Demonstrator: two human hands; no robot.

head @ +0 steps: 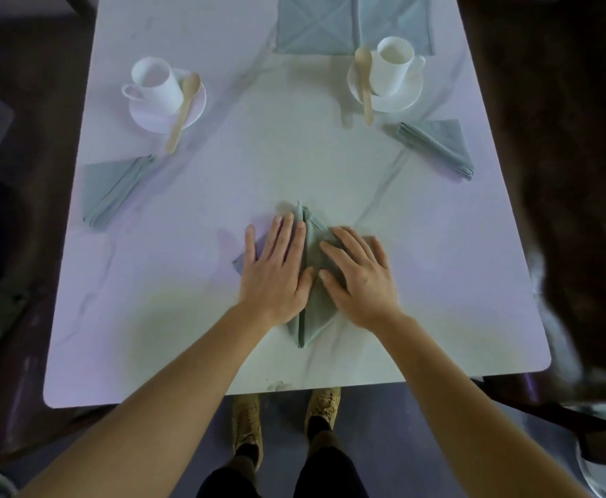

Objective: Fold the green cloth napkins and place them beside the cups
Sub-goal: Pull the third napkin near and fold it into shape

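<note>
A green napkin, folded into a diamond with a centre seam, lies near the table's front edge. My left hand presses flat on its left half and my right hand presses flat on its right half, fingers straight. One folded napkin lies in front of the left white cup. Another folded napkin lies in front of the right white cup. Unfolded napkins lie flat at the far edge.
Each cup stands on a white saucer with a wooden spoon leaning on it. The white marble table has rounded front corners. Dark chairs stand on both sides. My feet show under the front edge.
</note>
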